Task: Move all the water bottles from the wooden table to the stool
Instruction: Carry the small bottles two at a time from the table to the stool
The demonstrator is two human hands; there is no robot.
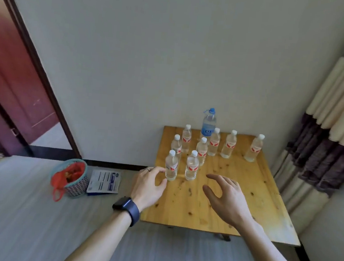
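Head view, sole entry.

Carrier: square pale-wood worktop, set in a corner of the room.

Contents: eight small clear plastic water bottles with white caps and red labels, all upright, grouped over the far half. One larger clear bottle with a blue cap stands at the far edge behind them.

Nearest pair: left-front bottle close to the left edge; right-front bottle just beside it.

Left hand, black wristwatch on the wrist: fingers spread in a wide curve just left of the left-front bottle, holding nothing. Whether they touch it cannot be told.

Right hand: wide and empty above the worktop, with the right-front bottle ahead and slightly to its left.

Judgement: each hand has its own bottle nearer. Both bottles' long axes are vertical, so a side grip round the body suits.

Stool: not in view.
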